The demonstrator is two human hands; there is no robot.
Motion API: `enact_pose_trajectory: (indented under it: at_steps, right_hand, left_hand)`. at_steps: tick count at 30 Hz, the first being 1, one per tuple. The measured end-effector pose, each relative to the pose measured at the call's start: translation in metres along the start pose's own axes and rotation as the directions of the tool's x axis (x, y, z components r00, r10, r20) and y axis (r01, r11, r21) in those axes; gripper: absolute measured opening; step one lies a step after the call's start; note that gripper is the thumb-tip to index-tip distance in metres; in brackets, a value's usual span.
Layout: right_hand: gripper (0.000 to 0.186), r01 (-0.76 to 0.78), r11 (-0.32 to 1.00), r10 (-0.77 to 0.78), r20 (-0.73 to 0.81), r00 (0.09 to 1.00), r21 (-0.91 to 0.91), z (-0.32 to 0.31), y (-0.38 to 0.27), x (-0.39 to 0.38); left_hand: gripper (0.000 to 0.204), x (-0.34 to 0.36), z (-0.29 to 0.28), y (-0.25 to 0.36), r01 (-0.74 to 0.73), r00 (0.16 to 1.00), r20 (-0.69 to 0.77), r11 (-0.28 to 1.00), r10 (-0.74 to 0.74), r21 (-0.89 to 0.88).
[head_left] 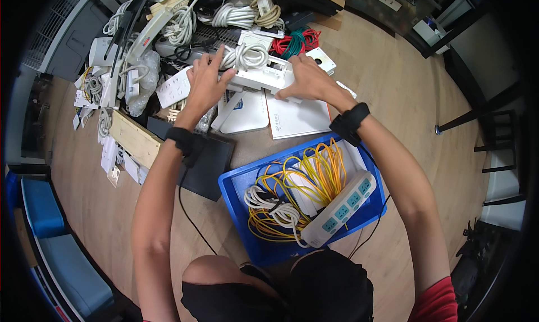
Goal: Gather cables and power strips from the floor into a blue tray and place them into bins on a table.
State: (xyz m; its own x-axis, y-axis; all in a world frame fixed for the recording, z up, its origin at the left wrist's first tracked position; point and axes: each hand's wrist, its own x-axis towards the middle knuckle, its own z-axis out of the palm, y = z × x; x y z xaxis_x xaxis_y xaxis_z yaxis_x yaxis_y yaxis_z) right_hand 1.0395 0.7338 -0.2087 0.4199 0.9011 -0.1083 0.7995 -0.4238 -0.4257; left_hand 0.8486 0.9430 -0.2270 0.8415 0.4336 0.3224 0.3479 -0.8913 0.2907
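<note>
My left hand (206, 81) and my right hand (309, 79) hold opposite ends of a white plastic device (264, 76), with a bundle of coiled white cable (246, 57) on its top near my left fingers. Below it lie a white flat box with orange edging (297, 121) and a white rounded device (247, 113). A white power strip (173, 87) is left of my left hand. Nearer me, a blue plastic tray (227, 193) holds yellow cables (311, 173), a white cable coil (269, 207) and a power strip with teal sockets (339, 209).
A cluttered pile of cables (233, 16), adapters and a wooden board (135, 136) covers the back and left. A dark flat panel (208, 184) lies beside the tray. Blue bins (70, 271) stand at lower left, black furniture legs (466, 119) at right, on a wooden floor (410, 91).
</note>
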Motion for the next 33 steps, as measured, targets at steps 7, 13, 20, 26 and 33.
enact_pose_trajectory:
  at_steps: [7,13,20,26,33]
  right_hand:
    - [0.093,0.136,0.99,-0.138,-0.103,0.985,-0.026,0.0,-0.007,-0.064]
    - [0.078,0.216,0.976,-0.219,-0.188,0.957,-0.038,-0.002,-0.022,-0.134]
    - [0.083,0.118,0.99,-0.11,-0.101,0.989,0.075,-0.04,-0.045,-0.255]
    - [0.091,0.122,0.987,-0.115,-0.072,0.991,0.108,-0.023,-0.01,-0.328]
    - [0.088,0.166,0.976,-0.166,-0.015,0.986,0.139,-0.006,0.004,-0.342]
  left_hand:
    - [0.048,-0.051,-0.029,0.025,-0.022,1.0,-0.001,0.993,0.022,-0.113]
    - [0.031,-0.111,-0.049,0.087,-0.13,0.98,-0.14,0.986,0.144,0.107]
    - [0.048,-0.187,-0.104,0.158,-0.149,0.985,-0.118,0.961,0.124,-0.233]
    - [0.046,-0.244,-0.098,0.196,-0.121,0.992,-0.011,0.902,0.128,-0.414]
    - [0.038,-0.309,-0.048,0.205,0.049,0.999,0.035,0.853,-0.036,-0.52]
